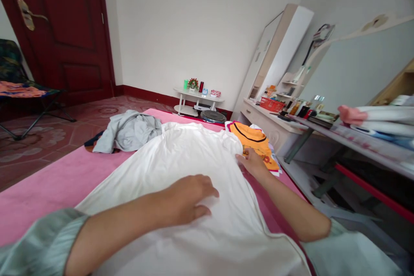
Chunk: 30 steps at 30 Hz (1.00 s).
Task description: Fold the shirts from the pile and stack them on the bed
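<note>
A white garment [190,155], which looks like a T-shirt, is spread out on a pink bed cover [35,185]; its near end runs out of the bottom of the view. My left hand [194,198] rests over the middle of the white cloth, fingers slightly bent and thumb apart, holding nothing. At the garment's right edge, by the sleeve, my right hand [254,164] touches the cloth with its thumb and fingers apart. Just beyond that hand lies an orange shirt [250,136] with a dark neckline, on top of other folded clothes.
A crumpled grey garment [129,131] lies on the bed's far left, over darker cloth. To the right stand a grey table [359,144] with folded cloths and a white dresser [261,114] with a red basket [272,104]. A folding chair [26,90] is at far left.
</note>
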Motion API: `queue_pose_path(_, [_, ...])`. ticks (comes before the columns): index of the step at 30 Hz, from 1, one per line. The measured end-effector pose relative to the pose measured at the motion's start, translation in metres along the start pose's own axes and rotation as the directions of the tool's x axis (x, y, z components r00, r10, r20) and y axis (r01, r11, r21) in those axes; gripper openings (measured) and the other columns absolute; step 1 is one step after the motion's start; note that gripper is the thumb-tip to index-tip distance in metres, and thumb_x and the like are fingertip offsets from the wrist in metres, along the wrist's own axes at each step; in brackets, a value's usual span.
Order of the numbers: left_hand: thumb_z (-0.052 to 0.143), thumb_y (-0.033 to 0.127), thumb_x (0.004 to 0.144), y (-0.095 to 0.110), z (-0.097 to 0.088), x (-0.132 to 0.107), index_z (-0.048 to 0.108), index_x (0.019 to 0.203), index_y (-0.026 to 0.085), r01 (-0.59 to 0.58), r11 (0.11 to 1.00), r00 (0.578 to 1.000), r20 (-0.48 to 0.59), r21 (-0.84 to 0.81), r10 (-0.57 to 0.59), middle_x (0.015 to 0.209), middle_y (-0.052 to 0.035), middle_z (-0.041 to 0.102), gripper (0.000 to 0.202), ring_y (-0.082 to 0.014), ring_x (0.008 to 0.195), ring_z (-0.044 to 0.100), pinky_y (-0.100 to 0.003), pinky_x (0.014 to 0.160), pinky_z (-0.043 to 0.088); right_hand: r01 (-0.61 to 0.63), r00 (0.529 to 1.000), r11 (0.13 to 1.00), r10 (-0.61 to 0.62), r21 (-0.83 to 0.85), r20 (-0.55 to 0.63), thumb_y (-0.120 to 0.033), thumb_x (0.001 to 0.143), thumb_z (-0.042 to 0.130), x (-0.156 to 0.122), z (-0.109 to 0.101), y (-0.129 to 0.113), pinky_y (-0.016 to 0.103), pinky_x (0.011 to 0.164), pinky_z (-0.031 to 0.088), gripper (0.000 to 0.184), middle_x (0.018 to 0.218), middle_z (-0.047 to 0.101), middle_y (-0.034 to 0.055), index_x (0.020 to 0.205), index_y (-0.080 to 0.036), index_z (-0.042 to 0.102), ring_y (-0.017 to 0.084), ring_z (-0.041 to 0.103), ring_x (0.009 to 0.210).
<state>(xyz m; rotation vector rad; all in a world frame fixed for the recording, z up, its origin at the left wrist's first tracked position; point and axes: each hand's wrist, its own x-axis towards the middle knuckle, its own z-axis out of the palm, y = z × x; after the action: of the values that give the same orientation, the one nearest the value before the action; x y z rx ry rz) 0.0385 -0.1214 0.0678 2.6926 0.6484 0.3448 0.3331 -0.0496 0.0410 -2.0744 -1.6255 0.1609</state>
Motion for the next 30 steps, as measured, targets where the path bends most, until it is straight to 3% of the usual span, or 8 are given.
queue_pose_path(4, [0.063,0.039,0.081,0.031,0.035,0.024,0.031,0.141,0.025,-0.081,0.996,0.996,0.050,0.038,0.079,0.112,-0.0089,0.059,0.069,-0.0253,0.100,0.057,-0.035,0.084,0.048,-0.028,0.999,1.000,0.028,0.007,-0.027,-0.043,0.074,0.060,0.010,0.019,-0.009,0.029,0.071,0.047,0.042,0.095,0.068,0.0110,0.103,-0.012,0.060,0.023,0.064,0.088])
queue_pose_path(7, [0.061,0.041,0.082,0.036,0.057,0.044,0.044,0.130,0.022,-0.100,0.984,0.994,0.047,0.146,0.094,0.104,-0.0092,0.061,0.055,-0.0260,0.088,0.060,-0.033,0.068,0.050,0.038,0.999,0.997,-0.037,0.065,-0.007,-0.033,0.074,0.057,0.017,0.013,-0.014,0.026,0.064,0.046,0.021,0.075,0.068,0.0044,0.082,-0.015,0.065,0.019,0.064,0.074])
queue_pose_path(11, [0.052,0.024,0.084,0.036,0.069,0.062,0.057,0.094,0.018,-0.171,0.974,0.984,0.082,0.152,0.160,0.088,-0.0062,0.062,0.013,-0.0193,0.068,0.061,-0.028,0.055,0.044,0.099,0.980,0.994,-0.090,0.045,-0.179,-0.032,0.074,0.054,0.038,-0.030,-0.022,0.025,0.062,0.045,0.023,0.070,0.067,0.0026,0.083,-0.016,0.067,0.019,0.062,0.070])
queue_pose_path(15, [0.049,0.024,0.086,0.045,0.061,0.069,0.054,0.088,0.019,-0.144,0.988,0.987,-0.077,-0.063,0.139,0.089,-0.0032,0.062,0.008,-0.0158,0.074,0.059,-0.025,0.062,0.044,0.049,0.918,0.984,-0.112,-0.171,-0.381,-0.035,0.075,0.053,0.062,-0.076,-0.015,0.028,0.069,0.044,0.030,0.086,0.069,0.0061,0.095,-0.019,0.068,0.023,0.062,0.084])
queue_pose_path(17, [0.050,0.022,0.086,0.048,0.060,0.071,0.054,0.087,0.019,-0.118,0.972,0.983,-0.161,-0.201,0.087,0.090,-0.0015,0.062,0.005,-0.0138,0.079,0.058,-0.022,0.069,0.043,-0.008,0.913,0.947,-0.124,-0.322,-0.388,-0.034,0.076,0.053,0.069,-0.084,-0.004,0.032,0.074,0.043,0.033,0.096,0.068,0.0098,0.101,-0.019,0.067,0.027,0.061,0.093])
queue_pose_path(22, [0.059,0.018,0.080,0.048,0.073,0.072,0.060,0.087,0.018,-0.044,0.938,0.998,-0.061,-0.343,0.025,0.084,-0.0006,0.065,0.007,-0.0133,0.079,0.059,-0.021,0.072,0.043,-0.132,0.977,0.813,0.010,-0.566,-0.212,-0.019,0.073,0.056,0.065,-0.064,0.015,0.040,0.078,0.043,0.039,0.112,0.058,0.0188,0.111,-0.015,0.063,0.033,0.055,0.103])
queue_pose_path(26, [0.060,0.022,0.079,0.038,0.069,0.070,0.060,0.103,0.021,-0.073,0.921,0.997,-0.006,-0.384,0.076,0.086,0.0008,0.068,0.024,-0.0131,0.077,0.062,-0.021,0.074,0.046,0.086,0.940,0.825,-0.252,-0.559,-0.228,-0.020,0.078,0.049,0.056,-0.043,0.000,0.040,0.088,0.038,0.035,0.119,0.056,0.0121,0.111,-0.019,0.062,0.029,0.048,0.111])
queue_pose_path(30, [0.052,0.026,0.086,0.000,0.050,0.068,0.062,0.110,0.022,0.056,0.984,0.986,-0.148,-0.171,-0.082,0.109,-0.0054,0.065,0.027,-0.0182,0.098,0.060,-0.030,0.089,0.044,0.173,0.926,0.862,-0.307,-0.477,-0.218,-0.017,0.083,0.041,0.068,-0.034,-0.014,0.033,0.089,0.038,0.031,0.115,0.061,0.0095,0.103,-0.017,0.065,0.023,0.053,0.108])
